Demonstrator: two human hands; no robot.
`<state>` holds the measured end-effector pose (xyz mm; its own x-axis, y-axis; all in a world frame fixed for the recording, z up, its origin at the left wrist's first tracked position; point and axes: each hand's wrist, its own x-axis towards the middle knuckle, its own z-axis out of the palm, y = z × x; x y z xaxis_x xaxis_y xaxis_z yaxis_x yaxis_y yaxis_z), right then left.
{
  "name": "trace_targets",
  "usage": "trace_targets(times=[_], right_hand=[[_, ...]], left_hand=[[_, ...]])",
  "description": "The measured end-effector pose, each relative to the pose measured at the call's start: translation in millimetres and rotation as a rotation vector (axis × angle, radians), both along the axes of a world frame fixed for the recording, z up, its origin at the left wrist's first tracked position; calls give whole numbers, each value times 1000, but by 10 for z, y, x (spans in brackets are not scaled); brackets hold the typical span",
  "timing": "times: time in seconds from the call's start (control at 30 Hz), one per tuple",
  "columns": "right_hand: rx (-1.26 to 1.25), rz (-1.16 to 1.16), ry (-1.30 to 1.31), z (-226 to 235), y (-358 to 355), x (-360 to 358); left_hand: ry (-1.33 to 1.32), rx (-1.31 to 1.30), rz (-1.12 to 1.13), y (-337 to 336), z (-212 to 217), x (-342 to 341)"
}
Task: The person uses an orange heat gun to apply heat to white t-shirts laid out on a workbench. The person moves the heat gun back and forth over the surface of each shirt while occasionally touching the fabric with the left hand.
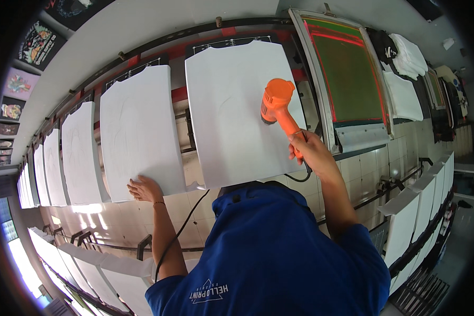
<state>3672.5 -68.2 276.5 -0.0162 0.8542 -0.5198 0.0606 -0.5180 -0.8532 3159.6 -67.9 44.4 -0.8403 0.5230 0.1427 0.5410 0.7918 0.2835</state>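
Observation:
My right hand is wrapped round the handle of an orange hair dryer. The dryer is held above the right part of a white shirt laid flat on a board, and its dark nozzle faces down toward the cloth. To the left, my left hand rests with fingers spread on the lower edge of a second white shirt, also stretched over a board. A black cord passes beside my left forearm; more dark cable hangs below the dryer's handle.
A framed printing screen with a green mesh stands right of the nearer board. Beyond it lie folded white shirts. Several more shirt-covered boards run off to the left. Another row of boards stands behind me, past a tiled floor.

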Motion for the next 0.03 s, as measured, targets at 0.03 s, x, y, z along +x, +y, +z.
trace_targets(times=[0.03], right_hand=[[-22, 6, 3, 38, -40, 28]], left_hand=[[13, 42, -90, -13, -113, -34]])
